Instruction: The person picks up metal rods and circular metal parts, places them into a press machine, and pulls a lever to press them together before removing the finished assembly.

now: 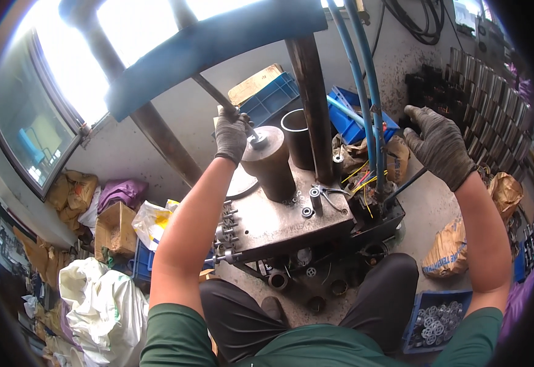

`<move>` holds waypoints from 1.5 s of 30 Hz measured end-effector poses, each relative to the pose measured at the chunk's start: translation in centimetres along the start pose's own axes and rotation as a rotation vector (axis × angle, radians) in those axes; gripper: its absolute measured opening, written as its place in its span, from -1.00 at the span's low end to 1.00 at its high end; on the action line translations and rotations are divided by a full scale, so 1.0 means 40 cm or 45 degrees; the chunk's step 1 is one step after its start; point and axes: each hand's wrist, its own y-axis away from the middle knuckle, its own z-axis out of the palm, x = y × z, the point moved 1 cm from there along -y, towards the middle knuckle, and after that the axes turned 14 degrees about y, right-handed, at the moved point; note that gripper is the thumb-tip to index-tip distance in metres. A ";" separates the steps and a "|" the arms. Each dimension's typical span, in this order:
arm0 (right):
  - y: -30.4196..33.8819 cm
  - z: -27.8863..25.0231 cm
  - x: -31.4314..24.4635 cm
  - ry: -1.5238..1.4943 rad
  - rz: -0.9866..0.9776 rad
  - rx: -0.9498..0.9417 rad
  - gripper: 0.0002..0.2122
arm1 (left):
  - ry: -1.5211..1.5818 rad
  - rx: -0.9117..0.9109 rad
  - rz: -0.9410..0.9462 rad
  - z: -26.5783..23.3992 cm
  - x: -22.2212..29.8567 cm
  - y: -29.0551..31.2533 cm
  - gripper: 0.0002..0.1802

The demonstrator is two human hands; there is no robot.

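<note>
My left hand [231,137], in a dark grey work glove, is closed round the lower part of a steel rod [213,90] that slants down from the blue press crossbeam [218,52]. Just below, the rod's end meets a small metal piece [257,140] on top of a thick steel cylinder [271,168], which stands on the metal press table [267,226]. Gloved too, my right hand [438,145] is raised at the right, thumb and fingers apart. A dark lever [406,185] reaches up to the heel of this hand; whether they touch I cannot tell.
Ring-shaped parts [307,212] and a plier-like tool [334,197] lie on the table. Behind stands a hollow dark cylinder [297,144]. Blue hoses [371,92] run down at the right. A blue crate of small wheel-shaped parts [435,321] sits near my right elbow, white sacks [102,306] at left.
</note>
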 end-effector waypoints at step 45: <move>0.637 -0.169 -0.116 0.041 0.024 -0.853 -0.86 | -0.248 -0.101 0.149 0.028 -0.046 0.057 -0.34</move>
